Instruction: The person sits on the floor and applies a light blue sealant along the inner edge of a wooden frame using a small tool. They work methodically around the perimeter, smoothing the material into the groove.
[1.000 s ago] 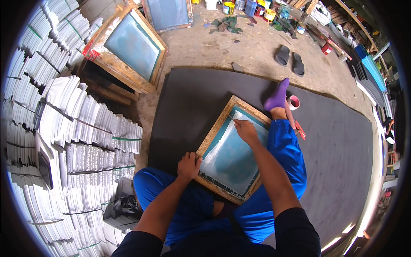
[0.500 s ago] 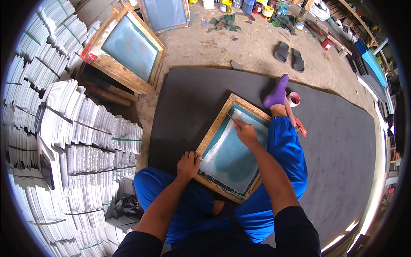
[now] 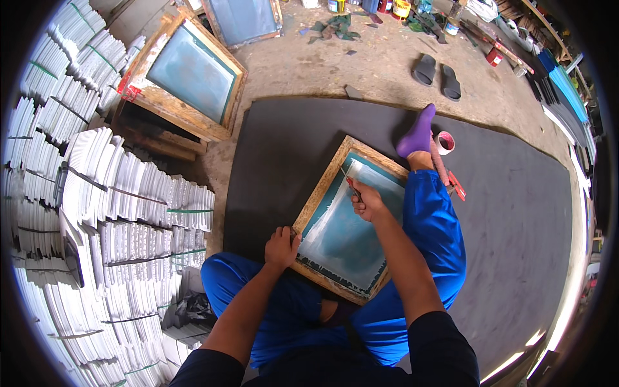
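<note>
A wooden-framed printing screen (image 3: 322, 190) with teal mesh rests tilted across my lap, on my blue trousers. My left hand (image 3: 282, 246) grips the frame's near left corner. My right hand (image 3: 366, 203) lies on the mesh near the far end, shut on a thin red-handled tool (image 3: 350, 182) whose tip touches the mesh. I sit on a dark mat (image 3: 516, 213), one leg stretched out with a purple sock (image 3: 418, 132).
Bundled stacks of white sheets (image 3: 97, 213) fill the left side. Two more framed screens (image 3: 187, 77) lean at the far left. A tape roll (image 3: 444, 142) lies beside my foot; black sandals (image 3: 437, 69) and paint cans (image 3: 400, 8) sit on the concrete beyond.
My right hand with the tool has slid slightly along the mesh near the far end. My left hand has stayed on the frame corner.
</note>
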Tool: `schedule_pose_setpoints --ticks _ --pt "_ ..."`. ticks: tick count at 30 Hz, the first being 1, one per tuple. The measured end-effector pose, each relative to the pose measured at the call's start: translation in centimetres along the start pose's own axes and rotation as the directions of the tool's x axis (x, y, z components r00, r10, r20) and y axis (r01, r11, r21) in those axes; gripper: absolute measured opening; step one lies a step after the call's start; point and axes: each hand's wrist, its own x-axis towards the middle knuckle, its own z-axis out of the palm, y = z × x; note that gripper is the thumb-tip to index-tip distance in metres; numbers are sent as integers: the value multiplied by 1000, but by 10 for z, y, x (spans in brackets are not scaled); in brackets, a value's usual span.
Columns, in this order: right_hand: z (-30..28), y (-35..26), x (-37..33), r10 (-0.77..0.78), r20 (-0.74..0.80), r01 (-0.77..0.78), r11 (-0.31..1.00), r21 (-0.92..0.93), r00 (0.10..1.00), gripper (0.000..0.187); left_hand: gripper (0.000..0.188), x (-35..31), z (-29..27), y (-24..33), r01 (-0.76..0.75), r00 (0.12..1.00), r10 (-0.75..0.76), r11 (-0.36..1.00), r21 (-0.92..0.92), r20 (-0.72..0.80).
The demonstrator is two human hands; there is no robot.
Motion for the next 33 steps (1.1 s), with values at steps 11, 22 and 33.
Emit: schedule_pose_setpoints --ticks 11,22,33 --pt "13 -11 -17 -727 210 111 -182 -977 654 32 43 2 0 2 10 1000 -10 1000 1 23" --pt "27 -19 -29 -673 248 54 -296 -954 697 32 40 2 0 1 -13 1000 13 1000 -2 -1" --pt "44 -24 -19 -606 194 10 -293 -956 771 36 41 2 5 4 -2 1000 2 1000 27 18"
